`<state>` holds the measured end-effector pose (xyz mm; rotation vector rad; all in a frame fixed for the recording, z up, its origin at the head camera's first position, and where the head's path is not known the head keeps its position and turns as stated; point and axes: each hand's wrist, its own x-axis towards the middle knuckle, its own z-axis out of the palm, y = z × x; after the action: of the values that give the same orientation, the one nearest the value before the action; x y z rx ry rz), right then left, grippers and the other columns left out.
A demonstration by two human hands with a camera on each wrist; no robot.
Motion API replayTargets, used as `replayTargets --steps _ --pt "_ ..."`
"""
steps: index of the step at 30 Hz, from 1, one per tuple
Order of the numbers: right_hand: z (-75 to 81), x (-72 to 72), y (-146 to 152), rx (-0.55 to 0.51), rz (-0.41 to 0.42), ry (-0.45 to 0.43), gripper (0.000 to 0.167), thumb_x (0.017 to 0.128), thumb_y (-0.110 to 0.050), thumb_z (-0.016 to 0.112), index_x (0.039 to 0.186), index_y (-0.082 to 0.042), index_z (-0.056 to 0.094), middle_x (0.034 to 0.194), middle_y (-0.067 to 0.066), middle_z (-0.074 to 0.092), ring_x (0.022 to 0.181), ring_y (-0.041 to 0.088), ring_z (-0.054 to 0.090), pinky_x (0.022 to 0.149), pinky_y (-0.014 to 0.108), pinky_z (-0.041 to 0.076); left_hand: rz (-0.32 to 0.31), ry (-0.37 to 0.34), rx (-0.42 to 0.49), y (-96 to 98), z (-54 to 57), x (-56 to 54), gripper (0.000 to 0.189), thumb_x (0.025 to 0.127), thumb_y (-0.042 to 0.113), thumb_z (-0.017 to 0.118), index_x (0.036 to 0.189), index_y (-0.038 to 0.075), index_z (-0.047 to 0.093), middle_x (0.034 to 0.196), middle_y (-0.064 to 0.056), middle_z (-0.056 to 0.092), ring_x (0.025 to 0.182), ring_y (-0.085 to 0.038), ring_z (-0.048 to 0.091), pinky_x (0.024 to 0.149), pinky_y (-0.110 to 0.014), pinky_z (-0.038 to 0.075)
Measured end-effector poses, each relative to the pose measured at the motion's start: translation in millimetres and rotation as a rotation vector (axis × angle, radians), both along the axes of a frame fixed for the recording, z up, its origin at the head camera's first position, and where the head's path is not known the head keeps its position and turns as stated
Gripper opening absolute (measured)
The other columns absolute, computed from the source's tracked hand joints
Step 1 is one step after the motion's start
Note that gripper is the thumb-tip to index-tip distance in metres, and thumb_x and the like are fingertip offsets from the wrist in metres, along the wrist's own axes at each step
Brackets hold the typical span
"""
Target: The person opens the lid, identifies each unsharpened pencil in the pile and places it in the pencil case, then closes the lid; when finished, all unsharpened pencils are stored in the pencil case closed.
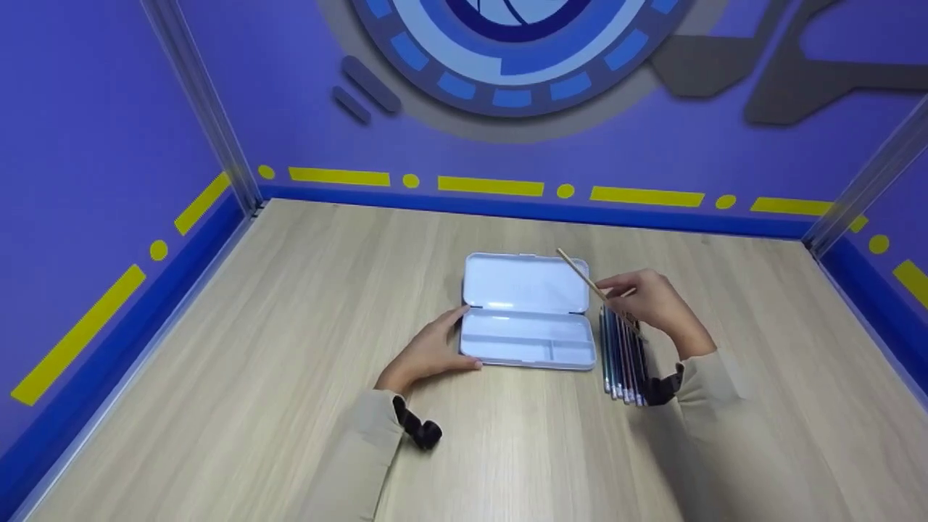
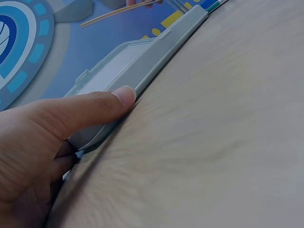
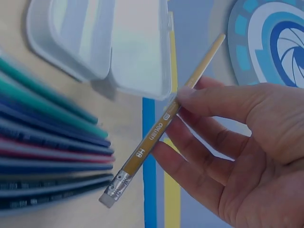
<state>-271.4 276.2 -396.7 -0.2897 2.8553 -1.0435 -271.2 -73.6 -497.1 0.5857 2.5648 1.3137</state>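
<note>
An open white pencil case (image 1: pixel 507 349) lies on the table, its lid (image 1: pixel 518 283) folded back and its divided tray facing up. My left hand (image 1: pixel 428 348) grips the case's left end; in the left wrist view the thumb (image 2: pixel 126 96) presses on its front wall. Between thumb and fingers, my right hand (image 1: pixel 652 301) pinches a yellow pencil (image 3: pixel 159 128) marked HB, which has a white eraser in a metal band. The pencil is held slantwise above a row of dark and coloured pencils (image 1: pixel 616 355), just right of the case.
Pale wood tabletop (image 1: pixel 304 304) surrounds the case. Blue-purple panels with yellow dashes (image 1: pixel 491 186) stand at the back and both sides, joined by metal posts (image 1: pixel 210 101). Black straps (image 1: pixel 420 428) circle both wrists.
</note>
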Motion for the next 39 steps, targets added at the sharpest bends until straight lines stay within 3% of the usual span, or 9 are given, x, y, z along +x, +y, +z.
replayTargets --steps 8,13,21,26,31,39 --pt "0.4 -7.2 -22 0.038 0.047 0.036 0.03 0.087 0.001 0.062 0.116 -0.004 0.07 0.106 0.021 0.07 0.09 0.029 0.067 0.069 0.03 0.057 -0.004 0.002 0.018 0.7 -1.4 -0.9 0.102 0.068 0.032 0.086 0.151 0.012 0.031 0.155 -0.014 0.031 0.145 -0.03 0.026 0.119 -0.044 0.024" --pt "-0.8 -11.9 -33 0.025 0.086 0.048 0.03 0.087 0.002 0.063 0.114 -0.005 0.071 0.1 0.019 0.071 0.085 0.027 0.067 0.065 0.026 0.055 -0.002 -0.002 0.012 0.9 -1.2 -0.9 0.103 0.068 0.032 0.086 0.151 0.011 0.03 0.155 -0.014 0.031 0.145 -0.03 0.026 0.119 -0.044 0.024" --pt "-6.5 -16.1 -50 0.002 0.184 0.089 0.03 0.085 0.006 0.064 0.112 -0.004 0.072 0.094 0.017 0.072 0.084 0.026 0.068 0.069 0.033 0.058 -0.008 0.012 0.012 -0.3 -1.7 -1.5 0.102 0.068 0.034 0.086 0.151 0.012 0.031 0.155 -0.014 0.032 0.144 -0.029 0.027 0.119 -0.044 0.025" --pt "-9.2 -16.7 -60 -0.002 0.204 0.073 0.029 0.085 0.005 0.064 0.11 -0.006 0.073 0.1 0.014 0.073 0.088 0.026 0.069 0.073 0.035 0.059 -0.008 0.016 0.017 -0.4 -0.9 -1.7 0.103 0.067 0.033 0.087 0.151 0.012 0.031 0.155 -0.014 0.033 0.144 -0.029 0.028 0.119 -0.044 0.025" --pt "-10.5 -17.4 -70 0.026 0.228 0.063 0.028 0.087 0.003 0.064 0.109 -0.009 0.074 0.103 0.01 0.074 0.092 0.023 0.068 0.078 0.037 0.059 -0.009 0.014 0.023 -0.6 -1.5 -1.4 0.103 0.067 0.033 0.087 0.151 0.011 0.031 0.154 -0.014 0.033 0.144 -0.03 0.028 0.119 -0.044 0.025" --pt "-18.2 -18.4 -80 0.127 0.298 0.16 0.026 0.085 0.002 0.067 0.106 -0.011 0.075 0.103 0.006 0.074 0.099 0.023 0.069 0.085 0.04 0.057 -0.011 0.013 0.026 -0.1 -2.0 -1.0 0.102 0.068 0.034 0.087 0.151 0.011 0.031 0.154 -0.014 0.033 0.144 -0.03 0.028 0.119 -0.044 0.024"
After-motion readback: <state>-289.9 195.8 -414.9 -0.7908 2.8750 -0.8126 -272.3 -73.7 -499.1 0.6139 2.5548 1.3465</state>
